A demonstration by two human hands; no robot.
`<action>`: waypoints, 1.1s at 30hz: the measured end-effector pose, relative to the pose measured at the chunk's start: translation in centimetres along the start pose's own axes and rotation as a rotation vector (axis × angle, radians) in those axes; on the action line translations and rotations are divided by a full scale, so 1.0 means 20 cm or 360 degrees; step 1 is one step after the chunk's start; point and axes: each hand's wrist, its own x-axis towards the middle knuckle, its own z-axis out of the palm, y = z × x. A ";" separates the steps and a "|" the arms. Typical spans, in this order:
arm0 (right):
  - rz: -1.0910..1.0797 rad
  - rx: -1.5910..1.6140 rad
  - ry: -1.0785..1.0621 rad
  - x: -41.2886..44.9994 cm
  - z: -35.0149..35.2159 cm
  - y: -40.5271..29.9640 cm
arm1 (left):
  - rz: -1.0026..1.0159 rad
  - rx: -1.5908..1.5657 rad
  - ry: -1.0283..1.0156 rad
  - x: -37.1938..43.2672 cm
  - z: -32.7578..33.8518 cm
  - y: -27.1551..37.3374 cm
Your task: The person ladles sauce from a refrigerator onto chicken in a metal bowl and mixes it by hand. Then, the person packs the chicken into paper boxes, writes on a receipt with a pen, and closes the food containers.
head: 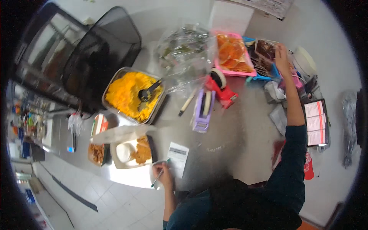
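Observation:
My left hand (163, 173) grips a pen (156, 179) beside a printed paper slip (178, 158) at the table's near edge. To its left stands an open paper food box (120, 165) holding fried food (143, 151) and a white round item (124, 152), its translucent lid (123, 133) raised. Far to the right, my right hand (281, 59) reaches over a blue basket (263, 77) of packets. Its fingers are at the edge of a clear packet of dark brown sauce (265, 50); whether they grip it is unclear.
A pink basket (251, 74) holds orange packets. Tape dispensers, purple (201, 122) and red (228, 97), and a marker (187, 103) lie mid-table. A metal pan (115, 113) holds yellow food and a black scoop (148, 93). A tablet (316, 123) stands right of my right arm.

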 end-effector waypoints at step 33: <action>-0.0107 0.0429 -0.1216 -1.97 0.51 -1.70 | 0.0076 -0.0133 -0.0196 -0.02 -0.25 -0.15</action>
